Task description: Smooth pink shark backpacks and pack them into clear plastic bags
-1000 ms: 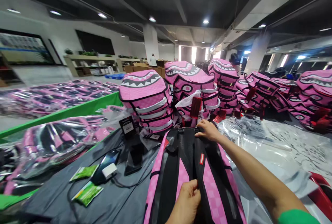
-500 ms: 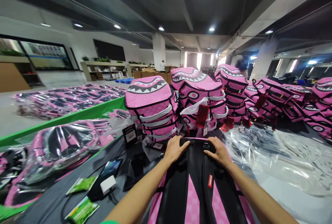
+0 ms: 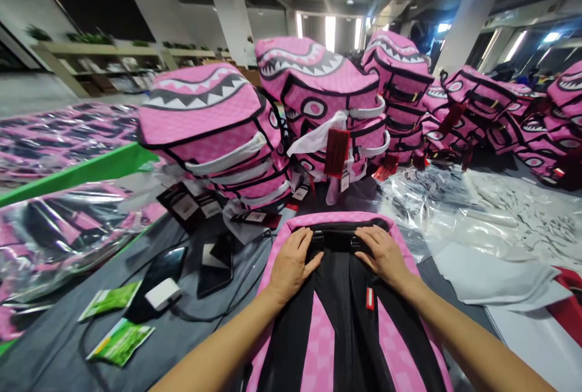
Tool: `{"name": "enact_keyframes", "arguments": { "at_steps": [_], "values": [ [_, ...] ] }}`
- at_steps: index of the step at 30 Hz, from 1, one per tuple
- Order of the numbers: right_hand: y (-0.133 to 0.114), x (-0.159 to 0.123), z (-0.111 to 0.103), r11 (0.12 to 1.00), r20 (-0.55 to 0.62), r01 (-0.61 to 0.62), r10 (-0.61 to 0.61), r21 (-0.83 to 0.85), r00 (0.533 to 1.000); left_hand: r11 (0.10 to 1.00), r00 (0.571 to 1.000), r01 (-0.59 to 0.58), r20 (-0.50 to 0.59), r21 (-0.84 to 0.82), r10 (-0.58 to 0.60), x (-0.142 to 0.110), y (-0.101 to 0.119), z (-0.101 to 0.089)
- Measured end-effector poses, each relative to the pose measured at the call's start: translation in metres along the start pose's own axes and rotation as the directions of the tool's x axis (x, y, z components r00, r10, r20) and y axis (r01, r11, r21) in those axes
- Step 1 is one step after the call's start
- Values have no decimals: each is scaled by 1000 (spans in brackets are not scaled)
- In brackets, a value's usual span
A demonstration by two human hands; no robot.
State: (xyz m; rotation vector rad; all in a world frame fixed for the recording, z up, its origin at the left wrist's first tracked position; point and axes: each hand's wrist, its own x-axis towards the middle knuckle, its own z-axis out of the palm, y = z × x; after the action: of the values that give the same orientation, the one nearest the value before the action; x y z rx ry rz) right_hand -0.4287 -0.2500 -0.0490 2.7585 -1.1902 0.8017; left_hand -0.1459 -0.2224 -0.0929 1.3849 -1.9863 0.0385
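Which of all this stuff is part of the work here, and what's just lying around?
Part of the work, it seems:
black-and-pink backpack, touched by the left fingers and right fingers
stacked pink bags
see-through plastic, perhaps

Probably just lying about:
what look like two phones
white charger, apparently
two green packets

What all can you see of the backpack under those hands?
The backpack lies strap side up on the grey table, its near end out of view. It looks like fabric: pink, partly checked, with black straps and black buckles near its far edge. A small red-and-white label sits right of its middle. The left hand and right hand touch it near the buckles.
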Motion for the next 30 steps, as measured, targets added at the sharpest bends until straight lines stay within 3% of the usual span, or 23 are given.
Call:
{"name": "enact_keyframes", "arguments": {
  "at_steps": [2,4,7,9,13,17,21,24,27,30],
  "values": [
    [6,9,5,998,96,-53,50,26,994,998,980,60,187,16,-62,17,-2,1],
    [18,29,15,980,250,-200,188,22,950,985,914,159,367,61,-170,47,-6,6],
    [40,63,32,914,384,-402,391,-55,836,955,838,271,458,120,-295,96,-9,13],
    [50,80,37,901,377,-425,426,-89,822,946,813,302,486,117,-320,116,-4,7],
    [49,95,38,912,306,-380,410,-156,859,933,784,341,513,116,-350,110,30,-15],
    [33,102,42,884,217,-367,434,-290,875,959,730,277,635,64,-253,80,59,-8],
    [22,105,27,883,245,-286,391,-373,887,966,775,257,589,40,-230,62,60,6],
    [34,109,4,875,263,-253,380,-412,887,959,791,282,565,7,-236,55,54,15],
    [58,117,-13,839,314,-276,451,-469,836,961,825,277,507,17,-247,50,53,20],
    [84,131,-10,818,388,-276,500,-505,774,979,877,189,435,78,-204,50,51,23]
  ]
}}
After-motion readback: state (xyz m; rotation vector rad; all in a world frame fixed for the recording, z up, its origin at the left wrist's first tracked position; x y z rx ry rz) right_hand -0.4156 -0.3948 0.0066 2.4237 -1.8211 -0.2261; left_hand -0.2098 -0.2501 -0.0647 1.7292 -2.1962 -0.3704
